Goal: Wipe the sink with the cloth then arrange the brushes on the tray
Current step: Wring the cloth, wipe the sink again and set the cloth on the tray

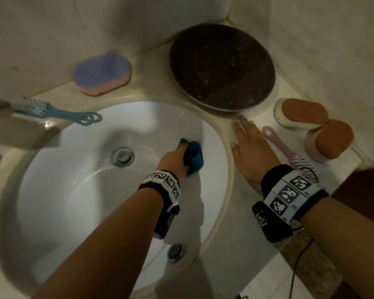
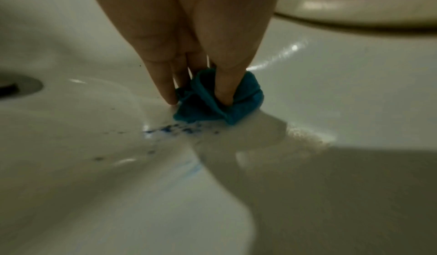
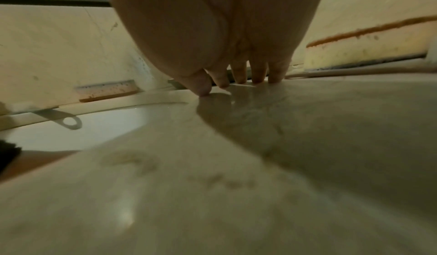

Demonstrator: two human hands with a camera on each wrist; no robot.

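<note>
Left wrist | left grip (image 2: 189,57) pinching cloth (image 2: 220,102) under fingertips | on sink (image 2: 331,90) wall

The white ceramic sink basin (image 1: 78,190) under my left hand (image 1: 173,159) is glossy and smooth, with a shiny metal drain plug (image 1: 123,156). The crumpled teal cloth (image 2: 212,100) I pinch looks soft and matt. My right hand (image 1: 249,147) lies flat on the beige stone-like counter (image 3: 236,165), faintly polished. On the far counter the round dark tray (image 1: 221,65) looks matt and speckled, possibly wood.
</note>
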